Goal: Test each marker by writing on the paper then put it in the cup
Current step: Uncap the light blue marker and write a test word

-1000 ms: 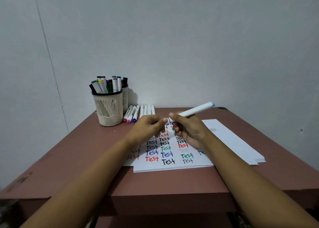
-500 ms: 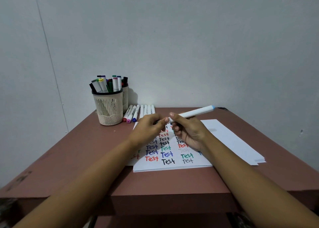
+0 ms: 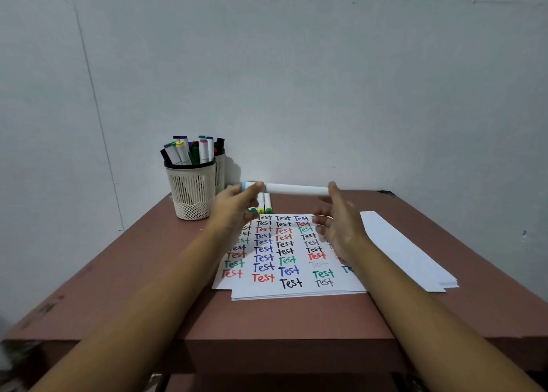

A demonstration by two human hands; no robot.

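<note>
Bench [image 3: 296, 317] edges are seen running across the lower frame and slanting up both sides to the grey wall [image 3: 326, 80], against which the far edge is set. Brown surface is shown between the near edge and the paper [image 3: 267, 291], and again left of it below the cup [image 3: 192, 193]. The cup, packed with upright markers, is placed at the back left corner, with a second cup [image 3: 220, 169] just behind it. A blank stack of sheets [image 3: 409, 258] is laid at centre right. The marker [image 3: 296, 189] is held level in the air above the paper's far edge, right of the cup's rim. Its blue-banded end is pinched by the curled fingers [image 3: 255, 187] of the left hand [image 3: 234, 210]. The right hand [image 3: 341, 228] is loosely spread, one fingertip touching the marker's other end and nothing gripped. Loose markers [image 3: 262, 205] are partly hidden behind the left hand.
</note>
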